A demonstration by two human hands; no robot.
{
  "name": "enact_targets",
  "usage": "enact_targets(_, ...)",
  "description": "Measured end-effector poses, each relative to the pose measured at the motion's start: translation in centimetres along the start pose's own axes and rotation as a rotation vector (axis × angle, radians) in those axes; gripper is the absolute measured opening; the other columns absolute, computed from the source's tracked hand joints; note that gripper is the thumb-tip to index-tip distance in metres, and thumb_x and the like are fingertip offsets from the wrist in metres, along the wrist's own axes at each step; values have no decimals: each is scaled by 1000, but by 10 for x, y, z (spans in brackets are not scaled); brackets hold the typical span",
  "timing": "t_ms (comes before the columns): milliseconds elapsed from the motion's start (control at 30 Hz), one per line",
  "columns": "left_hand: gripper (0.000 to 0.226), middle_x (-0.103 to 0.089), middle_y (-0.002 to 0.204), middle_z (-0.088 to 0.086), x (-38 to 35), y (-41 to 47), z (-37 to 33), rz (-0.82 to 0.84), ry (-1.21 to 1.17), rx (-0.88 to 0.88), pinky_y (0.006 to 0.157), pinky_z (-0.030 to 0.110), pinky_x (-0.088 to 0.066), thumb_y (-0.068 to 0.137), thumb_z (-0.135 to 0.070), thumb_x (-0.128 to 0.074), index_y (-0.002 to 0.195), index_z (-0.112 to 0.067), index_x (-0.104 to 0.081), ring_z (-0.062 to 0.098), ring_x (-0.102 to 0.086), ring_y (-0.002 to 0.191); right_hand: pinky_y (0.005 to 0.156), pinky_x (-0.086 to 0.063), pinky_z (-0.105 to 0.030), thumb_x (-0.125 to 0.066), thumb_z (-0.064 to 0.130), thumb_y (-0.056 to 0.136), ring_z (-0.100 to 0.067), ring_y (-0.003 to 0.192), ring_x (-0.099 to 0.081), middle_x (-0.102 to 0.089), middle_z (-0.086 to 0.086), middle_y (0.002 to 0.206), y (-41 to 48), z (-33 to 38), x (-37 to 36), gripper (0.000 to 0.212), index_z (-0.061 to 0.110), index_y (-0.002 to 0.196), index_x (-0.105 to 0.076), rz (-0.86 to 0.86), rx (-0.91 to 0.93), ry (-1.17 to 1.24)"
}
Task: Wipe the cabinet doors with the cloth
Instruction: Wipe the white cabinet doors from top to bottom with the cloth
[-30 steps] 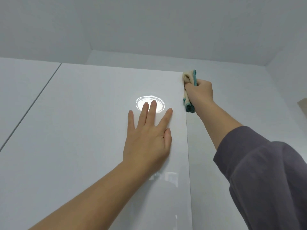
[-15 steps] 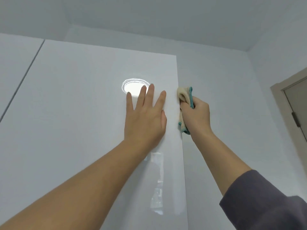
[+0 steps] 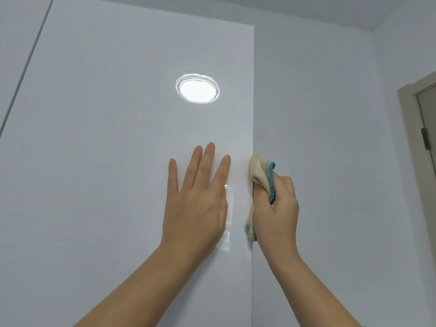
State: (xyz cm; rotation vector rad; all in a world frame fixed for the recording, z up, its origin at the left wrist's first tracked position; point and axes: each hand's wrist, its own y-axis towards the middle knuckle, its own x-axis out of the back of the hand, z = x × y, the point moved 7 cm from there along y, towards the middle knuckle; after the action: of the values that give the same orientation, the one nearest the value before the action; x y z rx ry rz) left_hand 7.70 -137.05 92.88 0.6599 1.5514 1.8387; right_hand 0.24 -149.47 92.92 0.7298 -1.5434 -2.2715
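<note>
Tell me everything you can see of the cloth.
The cloth is cream-coloured with a teal stitched border, and looks soft, like towelling. It is bunched and folded rather than spread flat. The right hand grips it round the middle, so one end stands up above the hand and another hangs below it. It is pressed against the right vertical edge of the glossy white cabinet door. How much of it lies hidden in the hand cannot be told.

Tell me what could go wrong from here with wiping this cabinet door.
1. The left hand lies flat on the glossy cabinet door, so it may leave fingerprints there.
2. The right hand grips the cloth bunched against the door's right edge. Little fabric seems to touch, so the wipe may miss the broad face.
</note>
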Motion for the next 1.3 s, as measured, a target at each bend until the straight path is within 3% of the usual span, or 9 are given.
enact_targets(133, 58, -21, 161, 13, -1, -60, -13, 52, 12, 23, 116, 62, -17, 93, -17, -42, 151, -15, -35, 30, -16, 150, 55, -36, -11, -52, 7, 97, -4, 58, -42, -41, 4, 80, -50, -18, 12, 33, 30, 74, -50, 26, -14, -4)
enact_targets(300, 55, -16, 162, 12, 3, -137, -39, 139, 42, 31, 116, 60, -15, 98, -23, -32, 153, -15, -29, 29, -13, 150, 55, -37, -11, -53, 3, 96, -6, 61, -47, -43, 6, 83, -131, -48, 34, 11, 7, 91, -62, 53, -74, 5)
enact_targets(367, 55, -14, 163, 11, 3, -168, -51, 182, 42, 29, 117, 59, -14, 100, -26, -27, 154, -16, -27, 28, -12, 151, 56, -38, -11, -54, 2, 95, -6, 63, -49, -44, 8, 85, -168, -60, 46, 12, 4, 97, -65, 58, -109, 22)
enact_targets(500, 55, -13, 163, 10, 1, -225, -67, 227, 29, 42, 116, 60, -15, 100, -27, -27, 155, -16, -25, 26, -10, 151, 53, -37, -9, -54, -3, 94, -4, 62, -49, -43, 16, 83, -231, -81, 64, 13, 7, 91, -63, 76, -150, 52)
enact_targets(600, 56, -12, 163, 9, 3, -276, -76, 245, 28, 44, 117, 60, -15, 100, -27, -27, 155, -16, -23, 26, -9, 151, 54, -36, -10, -54, -3, 94, -4, 61, -48, -42, 17, 83, -283, -96, 78, 20, 14, 88, -61, 83, -161, 52)
enact_targets(733, 56, -11, 163, 10, 4, -344, -84, 262, 35, 50, 117, 60, -13, 100, -26, -27, 155, -16, -21, 26, -8, 151, 54, -36, -10, -50, 8, 93, -5, 62, -47, -41, 17, 84, -346, -117, 94, 13, 13, 89, -61, 88, -144, 47)
enact_targets(867, 56, -13, 163, 11, 6, -419, -94, 254, 42, 49, 117, 60, -13, 100, -25, -28, 155, -14, -21, 27, -9, 151, 54, -35, -9, -50, 4, 91, -2, 63, -45, -40, 18, 84, -406, -137, 110, 19, 21, 85, -56, 82, -104, 53)
enact_targets(1133, 53, -15, 162, 14, 6, -553, -125, 221, 26, 9, 118, 60, -11, 103, -28, -25, 154, -12, -22, 29, -9, 151, 56, -34, -6, -49, 0, 88, 1, 64, -45, -40, 16, 84, -523, -177, 140, 23, 22, 86, -55, 38, -57, 109)
enact_targets(1300, 53, -14, 162, 14, 6, -628, -145, 224, 12, 9, 118, 61, -10, 104, -29, -26, 154, -10, -21, 30, -8, 151, 56, -34, -5, -51, 0, 90, 3, 65, -45, -39, 17, 84, -607, -206, 164, 22, 21, 85, -55, 95, -92, 125)
